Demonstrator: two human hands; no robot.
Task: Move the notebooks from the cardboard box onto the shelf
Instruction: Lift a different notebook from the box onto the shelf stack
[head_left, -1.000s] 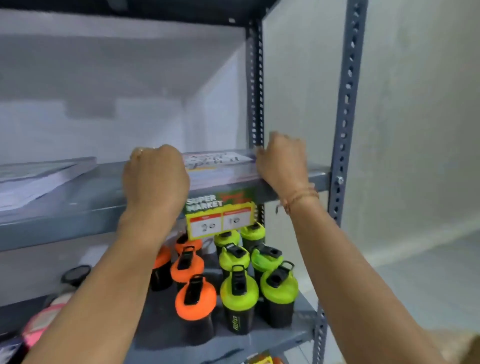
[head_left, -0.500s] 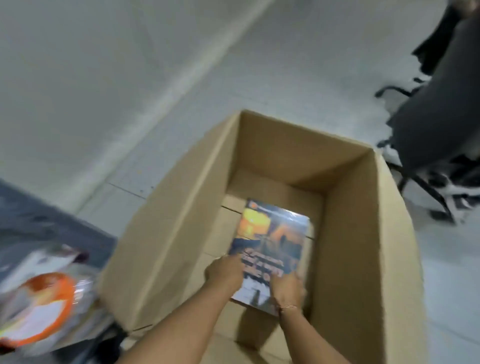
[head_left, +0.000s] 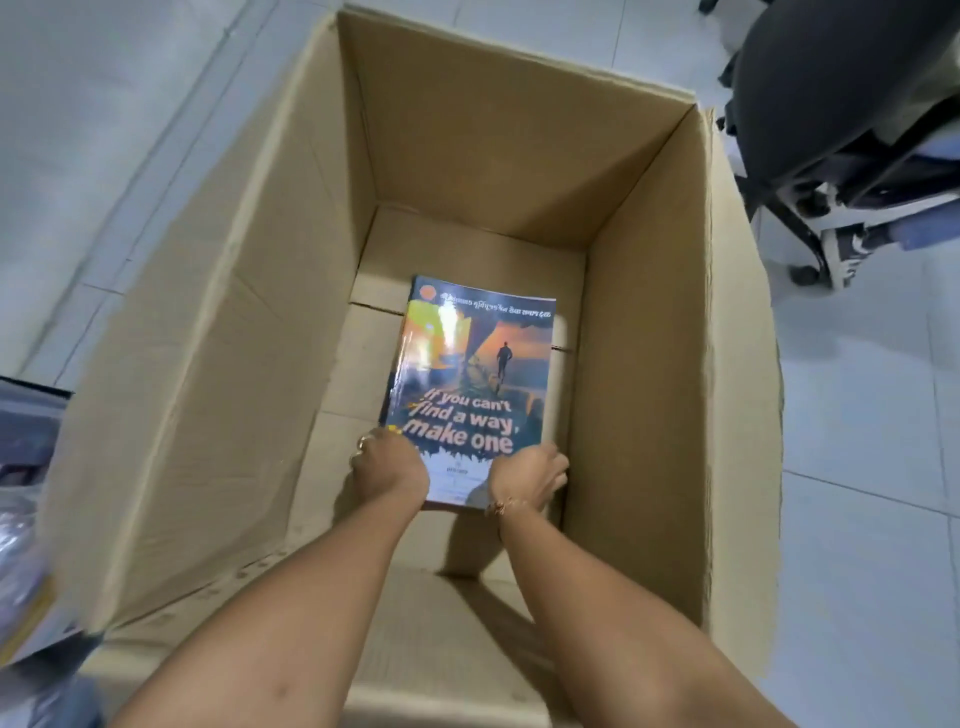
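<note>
A large open cardboard box stands on the floor below me. At its bottom lies a stack of notebooks; the top cover shows a sunset scene and the words "If you can't find a way, make one". My left hand grips the near left corner of the stack. My right hand grips the near right corner. Both forearms reach down into the box. The shelf shows only as a blurred edge at the far left.
A black office chair with a wheeled base stands on the tiled floor at the upper right, close to the box. Blurred packaged goods on the shelf unit sit at the left edge.
One second ago both hands rested on a notebook on the shelf. My view has since swung down to the box, and both hands now hold the stack inside it, seen closer than before.
</note>
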